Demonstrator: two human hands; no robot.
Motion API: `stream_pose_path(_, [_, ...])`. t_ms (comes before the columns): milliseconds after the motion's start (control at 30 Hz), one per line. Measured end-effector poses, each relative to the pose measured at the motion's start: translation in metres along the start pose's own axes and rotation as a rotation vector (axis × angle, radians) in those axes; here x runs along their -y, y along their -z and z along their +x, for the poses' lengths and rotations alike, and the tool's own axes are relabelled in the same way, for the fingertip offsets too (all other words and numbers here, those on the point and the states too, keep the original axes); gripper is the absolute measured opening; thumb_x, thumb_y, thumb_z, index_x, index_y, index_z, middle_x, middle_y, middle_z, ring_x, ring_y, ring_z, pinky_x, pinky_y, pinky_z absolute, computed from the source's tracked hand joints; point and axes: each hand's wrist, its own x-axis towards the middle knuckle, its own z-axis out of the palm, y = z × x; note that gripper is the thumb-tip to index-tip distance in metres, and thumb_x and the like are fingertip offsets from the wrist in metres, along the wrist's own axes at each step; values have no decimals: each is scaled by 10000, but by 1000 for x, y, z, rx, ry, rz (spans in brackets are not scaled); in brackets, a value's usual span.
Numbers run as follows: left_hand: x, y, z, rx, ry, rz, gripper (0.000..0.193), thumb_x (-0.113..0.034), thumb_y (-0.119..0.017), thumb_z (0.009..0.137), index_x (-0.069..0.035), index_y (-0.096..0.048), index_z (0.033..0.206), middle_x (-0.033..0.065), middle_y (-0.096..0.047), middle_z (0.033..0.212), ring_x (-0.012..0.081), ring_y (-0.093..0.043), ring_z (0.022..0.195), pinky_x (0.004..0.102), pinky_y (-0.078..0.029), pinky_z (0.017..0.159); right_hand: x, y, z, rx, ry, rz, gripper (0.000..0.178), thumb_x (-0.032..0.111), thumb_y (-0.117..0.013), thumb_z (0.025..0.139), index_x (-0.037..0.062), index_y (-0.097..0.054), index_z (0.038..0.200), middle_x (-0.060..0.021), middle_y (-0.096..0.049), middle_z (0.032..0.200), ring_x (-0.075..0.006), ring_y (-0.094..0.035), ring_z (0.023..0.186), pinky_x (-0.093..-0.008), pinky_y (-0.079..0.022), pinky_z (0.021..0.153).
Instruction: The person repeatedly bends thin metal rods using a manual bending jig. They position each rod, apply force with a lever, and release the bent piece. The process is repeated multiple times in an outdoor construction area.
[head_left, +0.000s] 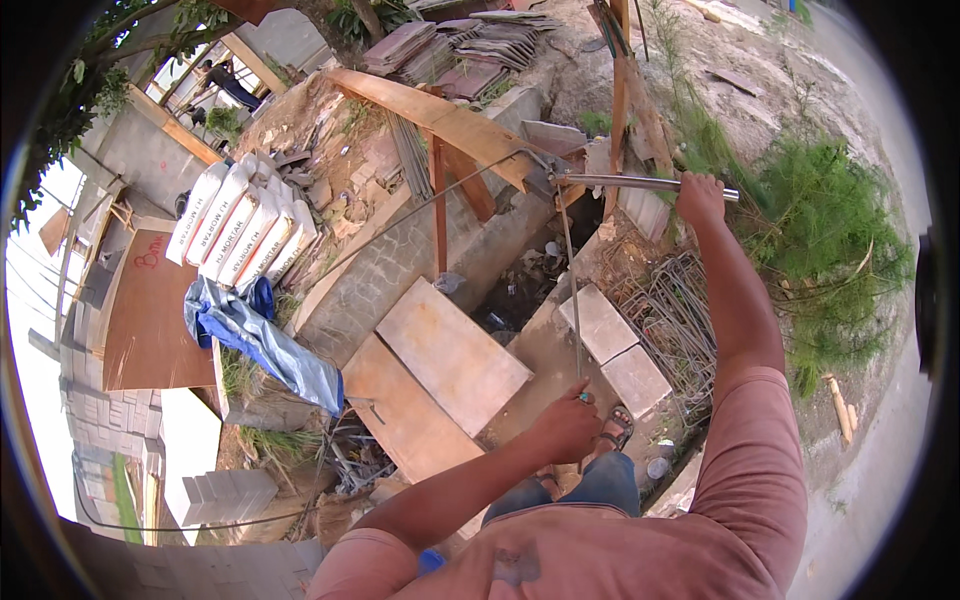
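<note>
My right hand [700, 200] is wrapped round the outer end of a silver metal pipe [640, 182]. The pipe's other end meets a small metal fixture [548, 168] at the end of a wooden plank [450, 120]. Nearer my body, my left hand [568, 425] is closed on a thin steel rod [573, 310], which runs up to that fixture. Another thin rod length [430, 197] slants from the fixture down to the left; whether both are one piece I cannot tell. Bent steel wire frames [670, 320] lie piled below my right forearm.
Posts [437, 200] prop the plank over a rubble-filled trench [530, 280]. Large flat slabs [455, 345] and smaller pale blocks [615, 345] lie before me. Stacked white bags [245, 220] and a blue-grey tarp [265, 330] are left; a green bush [830, 230] stands right. A person [228, 85] bends far off.
</note>
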Motion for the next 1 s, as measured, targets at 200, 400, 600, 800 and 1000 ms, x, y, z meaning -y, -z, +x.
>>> stream_pose_path(200, [119, -19, -119, -214, 597, 400, 760, -60, -555, 809, -58, -233, 1498, 208, -196, 1548, 388, -216, 1423, 610, -195, 1112, 68, 43, -113, 38, -119, 92, 190, 127, -528, 812, 43, -645, 936, -172, -692, 942, -348, -670, 911, -465, -488, 789])
stream_pose_path(400, [166, -59, -112, -610, 948, -590, 413, -376, -500, 955, 1, -653, 883, 219, -667, 831, 405, -640, 819, 463, -493, 731, 81, 42, -110, 62, -42, 232, 291, 297, -578, 848, 21, -626, 930, -200, -685, 873, -370, -670, 853, -466, -508, 784])
stream_pose_path(600, [147, -30, -103, -614, 996, -400, 445, -382, -489, 964, 7, -615, 789, 239, -635, 769, 445, -607, 769, 487, -472, 684, 29, 41, -98, 224, -1, 298, 397, 425, -560, 890, 35, -623, 931, -210, -671, 850, -377, -654, 864, -485, -507, 782])
stream_pose_path(800, [142, -26, -109, -538, 1086, -430, 453, -397, -506, 947, 13, -636, 805, 233, -643, 769, 389, -638, 765, 452, -472, 688, 24, 60, -82, 347, 68, 307, 388, 400, -565, 892, 19, -637, 916, -222, -670, 878, -388, -649, 877, -492, -498, 784])
stream_pose_path(1000, [148, -15, -121, -529, 1026, -518, 445, -380, -508, 960, 15, -585, 769, 248, -597, 718, 437, -578, 699, 472, -454, 643, 32, 70, -117, 337, -90, 298, 420, 427, -598, 874, 9, -630, 886, -200, -670, 851, -391, -643, 838, -486, -494, 756])
